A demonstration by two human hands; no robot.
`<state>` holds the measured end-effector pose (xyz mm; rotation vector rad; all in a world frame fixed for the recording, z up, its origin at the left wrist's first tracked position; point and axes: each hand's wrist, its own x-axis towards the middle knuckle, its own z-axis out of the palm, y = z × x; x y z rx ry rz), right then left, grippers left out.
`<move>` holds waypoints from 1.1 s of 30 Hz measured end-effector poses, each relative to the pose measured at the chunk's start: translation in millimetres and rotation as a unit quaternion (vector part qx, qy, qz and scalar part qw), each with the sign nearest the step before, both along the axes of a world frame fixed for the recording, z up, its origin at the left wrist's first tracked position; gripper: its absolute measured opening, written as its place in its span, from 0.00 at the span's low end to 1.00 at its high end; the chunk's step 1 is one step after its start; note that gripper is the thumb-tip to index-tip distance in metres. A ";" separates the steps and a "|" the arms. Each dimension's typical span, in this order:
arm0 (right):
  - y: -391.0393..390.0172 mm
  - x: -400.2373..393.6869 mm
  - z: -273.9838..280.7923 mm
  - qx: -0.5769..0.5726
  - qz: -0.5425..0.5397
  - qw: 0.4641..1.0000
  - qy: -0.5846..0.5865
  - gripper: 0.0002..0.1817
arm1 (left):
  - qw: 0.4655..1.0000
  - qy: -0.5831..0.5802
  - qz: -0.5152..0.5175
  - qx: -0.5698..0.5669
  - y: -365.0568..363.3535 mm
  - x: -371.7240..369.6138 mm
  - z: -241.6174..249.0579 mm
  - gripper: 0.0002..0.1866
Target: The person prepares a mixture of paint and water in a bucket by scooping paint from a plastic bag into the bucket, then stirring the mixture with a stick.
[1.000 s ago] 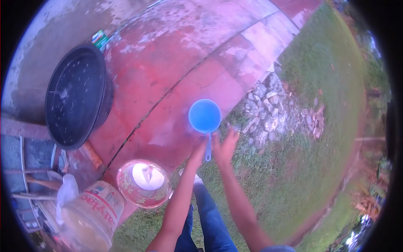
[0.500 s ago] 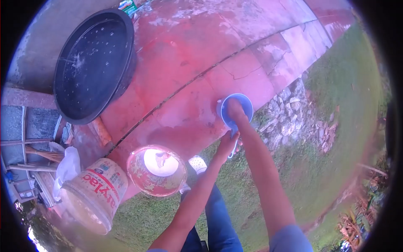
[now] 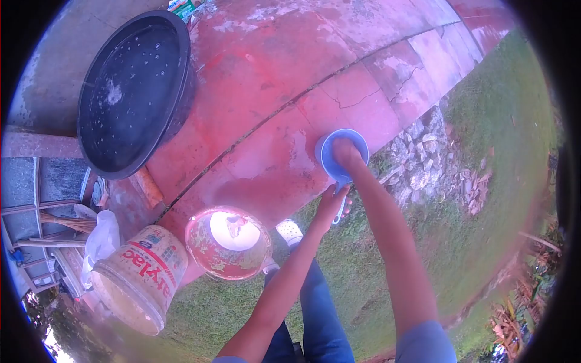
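My left hand [image 3: 332,202] is closed around the handle of a blue plastic dipper [image 3: 328,162]. The dipper is tilted so that its mouth faces me, over the edge of the red paving. My right hand [image 3: 347,155] reaches inside it. The fingers of that hand are hidden against the inner wall, so whether they hold anything does not show. Below and to the left of my hands stands a paint-worn bucket [image 3: 204,254] with a bright round patch and a small pale thing inside.
A large black basin [image 3: 136,91] with water and bubbles stands at upper left. A lettered white pail [image 3: 145,272] and a white plastic bag [image 3: 104,239] are at lower left. Broken stones [image 3: 423,157] border the paving on the right, with grass [image 3: 423,242] beyond.
The dipper and both hands have shifted slightly right in the view. My right hand has moved a little within the dipper, while the left keeps its hold on the handle.
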<state>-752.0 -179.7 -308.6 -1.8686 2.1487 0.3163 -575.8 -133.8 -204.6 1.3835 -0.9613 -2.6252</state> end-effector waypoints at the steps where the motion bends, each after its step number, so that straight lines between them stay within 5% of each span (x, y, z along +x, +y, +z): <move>1: 1.8 0.1 -4.6 0.001 -0.002 1.000 -0.002 0.09 | 1.000 0.000 0.003 0.002 0.1 -0.4 -0.2 0.30; 3: 4.5 -3.1 -6.1 0.011 -0.078 0.993 -0.085 0.06 | 1.000 0.000 0.004 0.006 2.3 0.0 -0.7 0.30; 7: -1.0 -4.0 23.8 -0.015 -0.056 0.995 -0.076 0.07 | 0.999 0.003 0.031 -0.015 8.7 -0.8 -5.5 0.27; 10: -5.7 1.7 61.7 0.080 -0.160 0.978 -0.103 0.09 | 0.998 0.004 0.043 -0.051 18.1 5.3 -18.2 0.25; 13: 11.7 1.1 74.0 0.046 -0.143 0.970 -0.189 0.17 | 0.996 -0.025 0.035 -0.078 18.9 18.8 -9.4 0.25; 15: 34.6 0.4 94.8 -0.116 -0.103 0.945 -0.288 0.29 | 0.994 -0.034 0.040 -0.092 13.9 25.4 -0.9 0.25; 19: 79.2 19.4 138.8 -0.257 -0.194 0.880 -0.349 0.27 | 0.987 -0.098 0.054 -0.118 0.3 36.9 3.2 0.25; 21: 98.0 44.8 131.8 -0.315 -0.541 0.757 -0.188 0.24 | 0.977 -0.157 0.024 -0.140 -5.9 44.3 -12.1 0.23; 23: 96.7 50.4 139.3 -0.021 -0.667 0.552 -0.499 0.26 | 0.970 -0.196 0.099 -0.108 -10.4 45.2 -13.5 0.19; 25: 95.6 80.5 132.4 -0.076 -0.576 0.224 -0.782 0.23 | 0.951 -0.251 0.130 -0.123 -13.5 44.7 -20.2 0.15; 29: 107.7 74.1 102.4 -0.068 -0.553 0.245 -0.793 0.17 | 0.965 -0.201 0.139 -0.097 -7.7 53.7 -35.2 0.13; 32: 123.3 57.1 150.2 -0.116 -0.599 0.422 -0.671 0.15 | 0.987 -0.085 0.121 -0.061 6.8 34.7 -47.9 0.11; 33: 132.9 54.2 157.0 -0.120 -0.602 0.425 -0.665 0.15 | 0.993 -0.066 0.075 -0.060 11.8 19.0 -51.0 0.11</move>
